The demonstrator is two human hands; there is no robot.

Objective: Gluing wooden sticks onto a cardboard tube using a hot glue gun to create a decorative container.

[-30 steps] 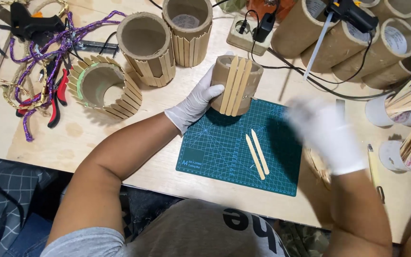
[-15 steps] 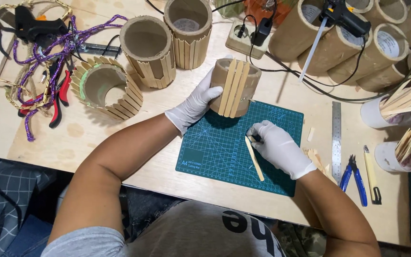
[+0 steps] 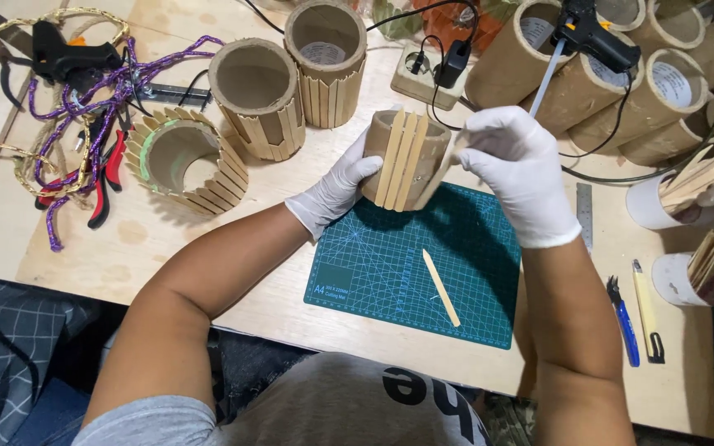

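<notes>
Cardboard tube [image 3: 406,161], light and likely easy to crush, sits above the green mat [image 3: 423,264], left hand [image 3: 332,194] cupping its side, right hand [image 3: 518,173] pinching a wooden stick [image 3: 433,180] against it.

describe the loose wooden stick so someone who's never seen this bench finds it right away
Start at the green cutting mat in the middle of the wooden table. The loose wooden stick lies flat on the mat's right half, slanting toward its lower right corner. Unlike the sticks glued upright on the cardboard tube above it, it lies alone, touched by neither hand.
</notes>
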